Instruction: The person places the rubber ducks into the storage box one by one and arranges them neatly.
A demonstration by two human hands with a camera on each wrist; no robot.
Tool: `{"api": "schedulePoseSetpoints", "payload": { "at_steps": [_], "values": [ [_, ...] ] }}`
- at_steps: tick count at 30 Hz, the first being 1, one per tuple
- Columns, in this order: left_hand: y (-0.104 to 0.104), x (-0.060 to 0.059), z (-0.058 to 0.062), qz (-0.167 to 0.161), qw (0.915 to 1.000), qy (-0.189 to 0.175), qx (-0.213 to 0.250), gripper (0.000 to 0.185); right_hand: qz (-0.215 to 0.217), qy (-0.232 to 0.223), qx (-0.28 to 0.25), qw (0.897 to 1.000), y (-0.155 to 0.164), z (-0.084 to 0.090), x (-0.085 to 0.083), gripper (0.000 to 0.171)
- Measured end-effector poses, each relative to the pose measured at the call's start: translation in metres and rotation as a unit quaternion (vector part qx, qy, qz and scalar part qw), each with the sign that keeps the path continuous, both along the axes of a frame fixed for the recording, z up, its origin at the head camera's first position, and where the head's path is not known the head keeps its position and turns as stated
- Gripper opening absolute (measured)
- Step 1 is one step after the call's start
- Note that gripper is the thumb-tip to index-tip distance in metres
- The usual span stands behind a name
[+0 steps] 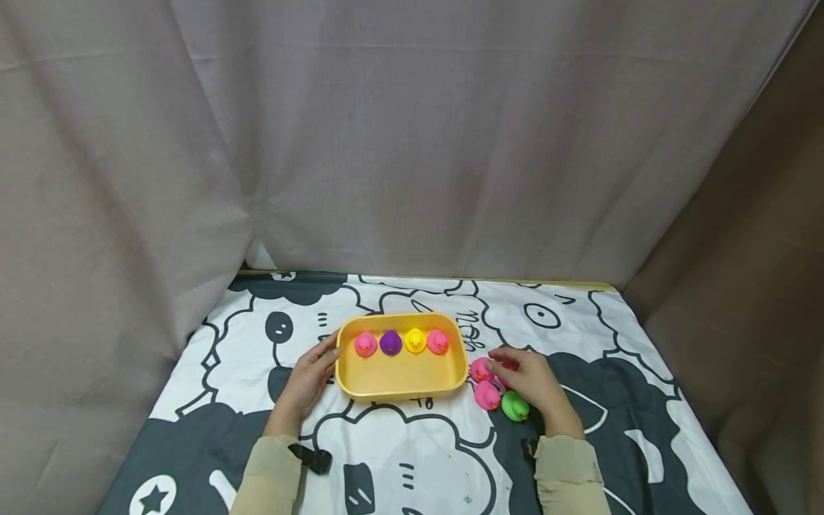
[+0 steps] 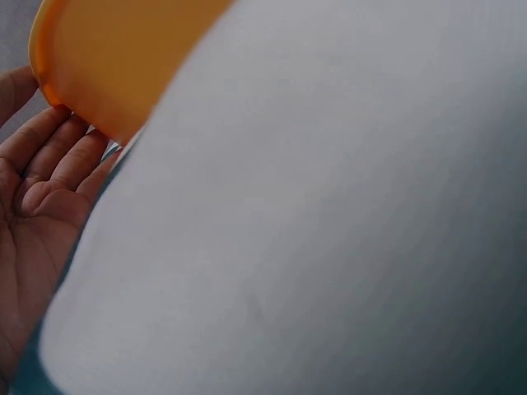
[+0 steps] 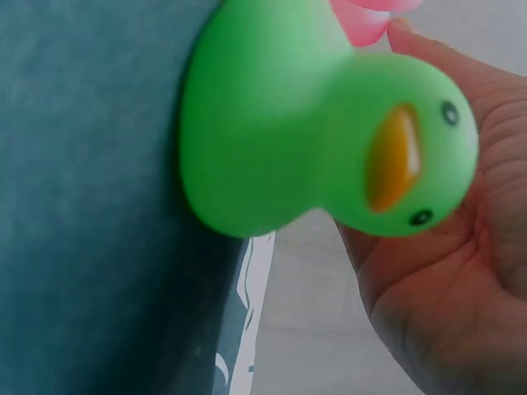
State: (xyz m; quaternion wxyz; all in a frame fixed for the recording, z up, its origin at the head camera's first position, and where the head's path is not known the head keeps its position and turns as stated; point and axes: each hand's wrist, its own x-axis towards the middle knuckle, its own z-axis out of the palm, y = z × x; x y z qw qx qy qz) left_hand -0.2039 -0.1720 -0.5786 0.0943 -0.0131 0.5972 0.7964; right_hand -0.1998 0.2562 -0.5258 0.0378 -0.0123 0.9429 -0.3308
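A yellow tray (image 1: 400,390) stands mid-table and holds a row of ducks at its far side: pink (image 1: 365,344), purple (image 1: 390,342), yellow (image 1: 415,340), pink (image 1: 438,342). My left hand (image 1: 307,380) lies flat with straight fingers touching the tray's left wall; the left wrist view shows its palm (image 2: 37,206) beside the tray (image 2: 107,58). Right of the tray, my right hand (image 1: 531,379) curls over a partly hidden pink duck (image 1: 506,367). Two more pink ducks (image 1: 480,370) (image 1: 487,395) and a green duck (image 1: 515,406) lie beside it. The green duck (image 3: 313,156) sits against my palm (image 3: 461,296).
A black-and-white cartoon cloth (image 1: 412,450) covers the table. Grey curtains (image 1: 412,143) close off the back and both sides. A small black strap piece (image 1: 311,458) sits by my left sleeve.
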Motion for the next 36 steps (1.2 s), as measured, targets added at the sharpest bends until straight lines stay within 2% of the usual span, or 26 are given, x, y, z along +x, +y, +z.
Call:
{"api": "schedulePoseSetpoints", "payload": {
  "at_steps": [12,25,36],
  "values": [
    [-0.0006,0.0017,-0.0003,-0.002,0.9999,0.01,0.003,0.051,0.036,0.036,0.01,0.999,-0.0004,-0.0031,0.0033,0.024],
    [-0.0003,-0.0011,-0.0029,0.001,1.0,0.006,0.0,0.051,0.033,0.007,0.002,0.999,-0.0004,-0.0077,0.0038,0.036],
    [0.0002,0.0,-0.0006,0.001,1.0,0.005,-0.007,0.051,0.03,0.015,0.005,0.999,-0.003,-0.0101,0.0029,0.036]
  ]
}}
